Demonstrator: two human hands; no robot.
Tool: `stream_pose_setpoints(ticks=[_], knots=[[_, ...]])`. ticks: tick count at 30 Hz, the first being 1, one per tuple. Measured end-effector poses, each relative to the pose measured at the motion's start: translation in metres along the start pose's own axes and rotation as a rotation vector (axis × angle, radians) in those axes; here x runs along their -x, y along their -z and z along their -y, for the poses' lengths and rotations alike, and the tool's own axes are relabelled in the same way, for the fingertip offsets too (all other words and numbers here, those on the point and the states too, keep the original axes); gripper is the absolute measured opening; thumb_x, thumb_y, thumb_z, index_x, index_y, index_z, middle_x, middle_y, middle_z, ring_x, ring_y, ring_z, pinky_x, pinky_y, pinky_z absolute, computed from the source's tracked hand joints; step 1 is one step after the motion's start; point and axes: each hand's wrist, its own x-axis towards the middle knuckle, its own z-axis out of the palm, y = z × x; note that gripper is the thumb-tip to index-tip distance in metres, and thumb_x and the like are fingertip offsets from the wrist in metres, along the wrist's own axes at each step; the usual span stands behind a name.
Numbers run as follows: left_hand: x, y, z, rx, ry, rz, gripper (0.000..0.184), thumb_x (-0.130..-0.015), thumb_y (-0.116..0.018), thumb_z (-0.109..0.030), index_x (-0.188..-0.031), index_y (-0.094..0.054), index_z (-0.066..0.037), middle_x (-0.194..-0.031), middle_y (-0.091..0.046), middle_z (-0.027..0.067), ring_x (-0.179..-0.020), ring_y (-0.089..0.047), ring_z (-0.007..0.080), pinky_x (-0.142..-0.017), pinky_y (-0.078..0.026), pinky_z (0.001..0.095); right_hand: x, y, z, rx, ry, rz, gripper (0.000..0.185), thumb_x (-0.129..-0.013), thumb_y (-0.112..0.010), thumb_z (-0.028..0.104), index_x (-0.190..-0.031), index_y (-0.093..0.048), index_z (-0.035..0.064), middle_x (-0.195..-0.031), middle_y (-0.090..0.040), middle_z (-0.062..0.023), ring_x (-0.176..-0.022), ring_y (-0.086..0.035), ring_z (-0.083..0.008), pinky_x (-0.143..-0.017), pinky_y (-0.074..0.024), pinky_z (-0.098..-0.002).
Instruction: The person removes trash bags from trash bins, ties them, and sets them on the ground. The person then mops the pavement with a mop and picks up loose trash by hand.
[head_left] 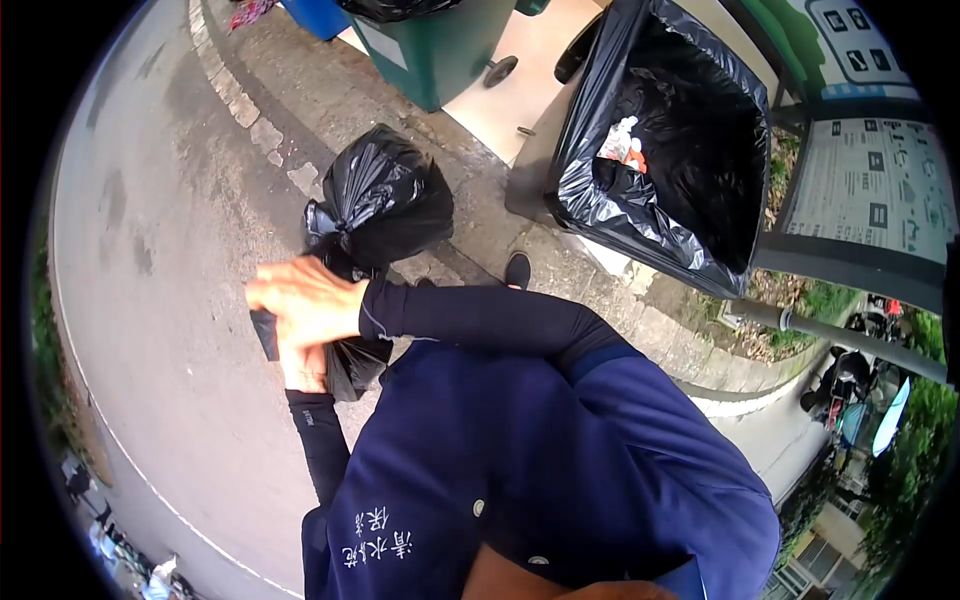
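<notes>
My right hand (pixel 310 300) reaches across in front of me and lies over my left hand (pixel 303 366), both in black sleeves. Black plastic pokes out beside my hands, and my left hand closes around it. The right fingers are smeared by motion, so their grip is unclear. Dark plastic of a black garbage bag (pixel 358 368) hangs between my hands and my body. Just beyond the right hand, a full, knotted black garbage bag (pixel 385 190) rests on the ground.
A large bin (pixel 535 180) lined with black plastic stands open at the right, with some white and orange litter inside. Farther back is a green wheeled bin (pixel 435 50) beside a blue one (pixel 318 15). An information board (pixel 875 185) and a metal pole (pixel 850 340) border the right side.
</notes>
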Motion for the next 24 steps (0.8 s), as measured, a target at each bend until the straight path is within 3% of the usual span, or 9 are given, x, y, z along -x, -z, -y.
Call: stream_pose_setpoints(ticks=[1, 6, 11, 14, 17, 20, 21, 24], knots=[[-0.002, 0.008, 0.002, -0.076, -0.036, 0.094, 0.051, -0.101, -0.048, -0.034, -0.141, -0.039, -0.004, -0.138, -0.048, 0.0116, -0.131, -0.045, 0.0248, -0.110, -0.038, 0.0378, 0.008, -0.001, 0.000, 0.057, -0.009, 0.102, 0.030, -0.058, -0.069, 0.011, -0.085, -0.061, 0.0017, -0.084, -0.056, -0.0153, -0.077, -0.060, -0.0340, -0.059, -0.0468, -0.0463], [-0.016, -0.004, 0.000, -0.010, 0.128, 0.056, 0.046, -0.104, -0.038, -0.038, -0.135, -0.044, -0.005, -0.131, -0.052, 0.0109, -0.122, -0.052, 0.0231, -0.104, -0.044, 0.0359, 0.026, -0.023, -0.030, 0.031, -0.044, 0.116, 0.029, -0.057, -0.069, 0.015, -0.082, -0.062, 0.0020, -0.085, -0.054, -0.0141, -0.079, -0.059, -0.0334, -0.063, -0.0458, -0.0452], [-0.030, 0.028, 0.010, 0.161, 0.228, -0.196, 0.028, -0.099, -0.052, -0.028, -0.113, -0.059, -0.005, -0.112, -0.063, 0.0046, -0.108, -0.059, 0.0150, -0.095, -0.047, 0.0296, 0.021, -0.052, -0.065, 0.027, -0.087, 0.194, 0.025, -0.063, -0.070, 0.018, -0.088, -0.071, 0.0136, -0.085, -0.060, -0.0097, -0.084, -0.062, -0.0302, -0.070, -0.0497, -0.0428], [-0.038, 0.042, 0.004, 0.206, 0.239, -0.199, 0.020, -0.097, -0.053, -0.022, -0.106, -0.062, -0.006, -0.110, -0.064, 0.0015, -0.102, -0.060, 0.0112, -0.093, -0.046, 0.0268, 0.000, -0.057, -0.063, 0.111, -0.211, 0.428, 0.026, -0.064, -0.067, 0.015, -0.089, -0.070, 0.0082, -0.088, -0.060, -0.0155, -0.087, -0.061, -0.0332, -0.072, -0.0475, -0.0435], [-0.045, 0.061, 0.011, 0.292, 0.249, -0.247, 0.017, -0.095, -0.052, -0.016, -0.103, -0.062, -0.005, -0.103, -0.066, 0.0044, -0.099, -0.061, 0.0139, -0.090, -0.049, 0.0296, -0.008, -0.074, -0.061, 0.134, -0.175, 0.476, 0.024, -0.064, -0.067, 0.014, -0.085, -0.069, 0.0041, -0.090, -0.060, -0.0180, -0.089, -0.061, -0.0344, -0.073, -0.0476, -0.0441], [-0.055, 0.102, 0.009, 0.361, 0.266, -0.283, 0.017, -0.092, -0.056, -0.016, -0.100, -0.062, -0.003, -0.101, -0.068, 0.0073, -0.098, -0.063, 0.0177, -0.090, -0.049, 0.0322, -0.023, -0.098, -0.053, 0.207, -0.062, 0.503, 0.027, -0.063, -0.068, 0.017, -0.087, -0.071, 0.0071, -0.092, -0.062, -0.0175, -0.086, -0.063, -0.0346, -0.073, -0.0498, -0.0445], [-0.041, 0.070, -0.033, 0.369, 0.259, -0.277, 0.018, -0.089, -0.060, -0.017, -0.100, -0.063, -0.003, -0.099, -0.068, 0.0084, -0.097, -0.064, 0.0207, -0.091, -0.050, 0.0345, -0.029, -0.112, -0.056, 0.204, -0.079, 0.646, 0.029, -0.063, -0.068, 0.017, -0.089, -0.070, 0.0045, -0.096, -0.062, -0.0188, -0.088, -0.062, -0.0358, -0.075, -0.0495, -0.0455], [-0.048, 0.095, -0.051, 0.481, 0.259, -0.260, 0.019, -0.085, -0.064, -0.015, -0.099, -0.064, -0.003, -0.099, -0.068, 0.0104, -0.098, -0.063, 0.0248, -0.094, -0.048, 0.0362, -0.038, -0.143, -0.052, 0.185, 0.036, 0.598, 0.037, -0.062, -0.068, 0.014, -0.095, -0.065, -0.0020, -0.102, -0.059, -0.0233, -0.096, -0.059, -0.0373, -0.081, -0.0486, -0.0463]])
